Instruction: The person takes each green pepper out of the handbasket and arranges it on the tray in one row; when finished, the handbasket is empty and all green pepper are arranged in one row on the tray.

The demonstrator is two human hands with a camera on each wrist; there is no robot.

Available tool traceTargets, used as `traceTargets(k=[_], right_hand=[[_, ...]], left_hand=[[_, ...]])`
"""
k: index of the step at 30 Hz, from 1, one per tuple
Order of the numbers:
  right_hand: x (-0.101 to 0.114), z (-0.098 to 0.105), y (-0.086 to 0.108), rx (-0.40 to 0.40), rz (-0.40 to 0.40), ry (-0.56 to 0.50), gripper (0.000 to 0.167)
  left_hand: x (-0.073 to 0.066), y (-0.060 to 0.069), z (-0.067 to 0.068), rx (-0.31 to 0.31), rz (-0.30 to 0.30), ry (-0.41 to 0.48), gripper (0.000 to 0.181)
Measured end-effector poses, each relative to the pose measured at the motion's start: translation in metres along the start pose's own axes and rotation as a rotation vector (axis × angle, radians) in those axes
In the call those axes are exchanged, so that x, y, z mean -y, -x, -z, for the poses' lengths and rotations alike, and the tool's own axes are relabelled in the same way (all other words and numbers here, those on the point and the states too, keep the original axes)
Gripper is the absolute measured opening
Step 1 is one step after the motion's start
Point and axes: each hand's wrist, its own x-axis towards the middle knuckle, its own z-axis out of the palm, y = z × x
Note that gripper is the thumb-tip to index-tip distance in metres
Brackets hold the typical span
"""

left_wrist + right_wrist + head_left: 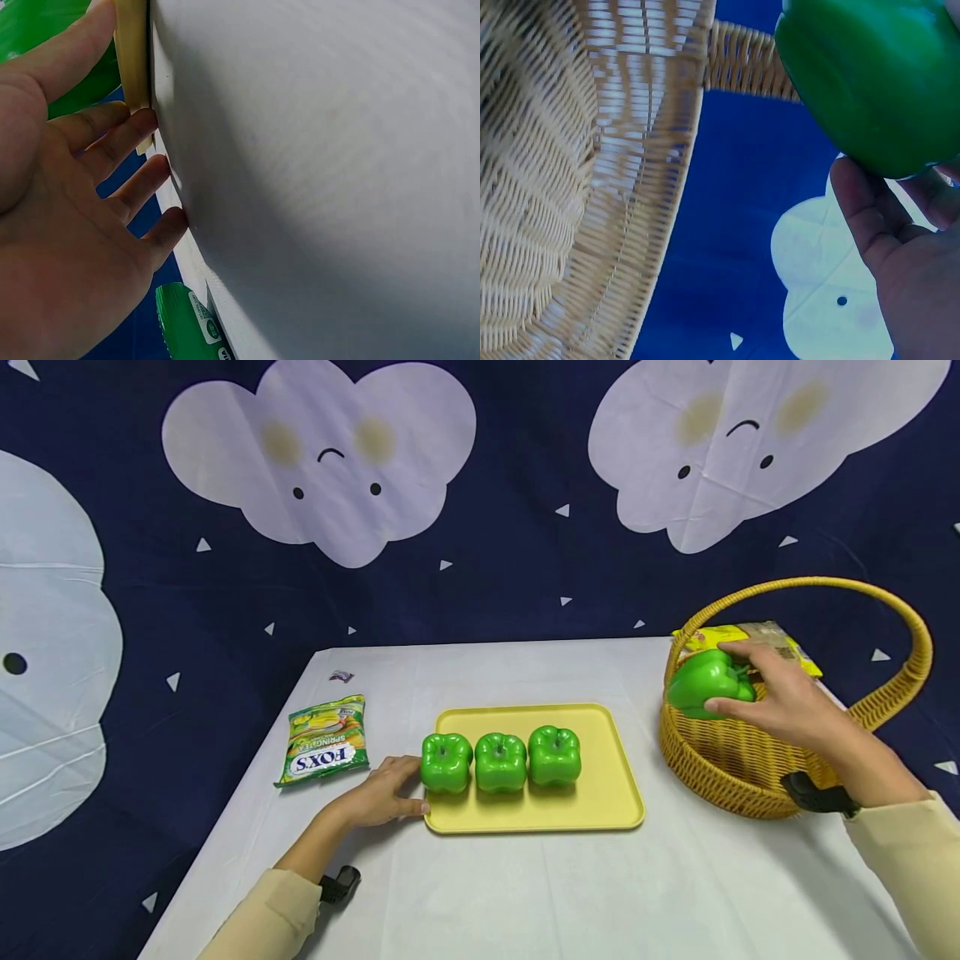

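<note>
My right hand (pixel 783 697) grips a green bell pepper (pixel 703 683) over the mouth of a wicker basket (pixel 712 770) with a tall arched handle. In the right wrist view, the same pepper (pixel 877 82) lies between thumb and fingers, beside the basket wall (pixel 652 195). On a yellow tray (pixel 607 777), several green bell peppers (pixel 501 763) stand in a row toward the left side. My left hand (pixel 381 795) rests at the tray's left edge, next to the leftmost pepper (pixel 446 763). Its fingers (pixel 135 187) are spread and loosely bent, touching the tabletop.
A green and yellow Fox's candy bag (pixel 324 742) lies left of the tray. Behind it is a small purple wrapper (pixel 341 676). A yellow packet (pixel 712 635) lies behind the basket. A dark blue cloth with clouds (pixel 510 560) hangs behind the white table (pixel 480 893).
</note>
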Motion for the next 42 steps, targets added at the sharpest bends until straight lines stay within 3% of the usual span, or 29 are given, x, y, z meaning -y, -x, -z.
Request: traceTargets(k=[11,24,31,42], right_hand=[[0.019,-0.027,0.010,-0.007,0.134,0.017,0.076],[0.024,-0.064,0.015,-0.006,0.252,0.025,0.078],[0.028,-0.081,0.014,0.082,0.212,0.027,0.078],[0.035,-0.103,0.010,0.135,0.212,-0.006,0.077]], left_hand=[[0.000,0.000,0.000,0.002,0.002,0.000,0.076],[-0.002,0.000,0.001,0.006,0.019,0.013,0.077],[-0.001,0.000,0.001,0.005,0.021,0.014,0.078],[0.000,0.000,0.000,0.001,0.019,0.005,0.077]])
